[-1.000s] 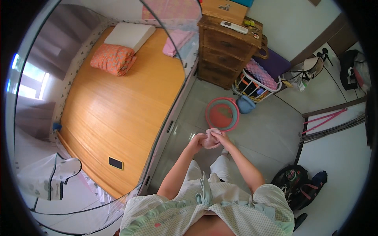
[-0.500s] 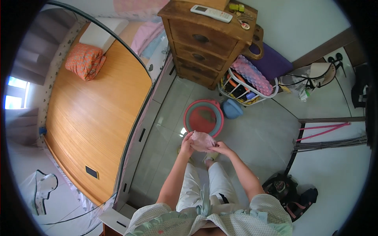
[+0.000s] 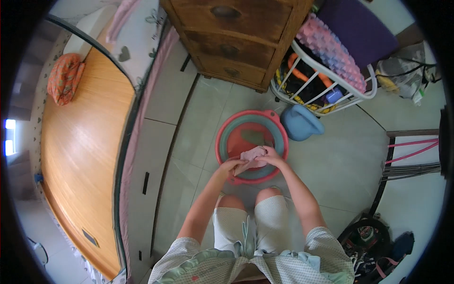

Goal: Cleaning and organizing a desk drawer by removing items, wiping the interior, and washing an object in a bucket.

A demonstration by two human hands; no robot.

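A small pink cloth (image 3: 254, 154), bunched up, is stretched between my two hands over a round basin (image 3: 219, 142) with a red rim and grey-green walls. My left hand (image 3: 232, 165) has its fingers closed on the cloth's near left end. On the far right end, my right hand (image 3: 271, 156) pinches it. Inside the basin shows a dull green patch (image 3: 253, 137); whether it is a thing or water cannot be made out. Touching the basin's right side or just beside it stands a blue rounded plastic vessel (image 3: 301, 124).
Beyond the basin stands a wooden drawer chest (image 3: 231, 35), with a white basket (image 3: 341, 105) of mixed things to its right. A bed (image 3: 90, 142) with a mat and drawers below runs along the left. Dark bags (image 3: 366, 236) lie at lower right.
My hands have lowered the pink cloth from near my feet to over the basin, and it is more bunched. I have crouched, so the basin appears larger and nearer.
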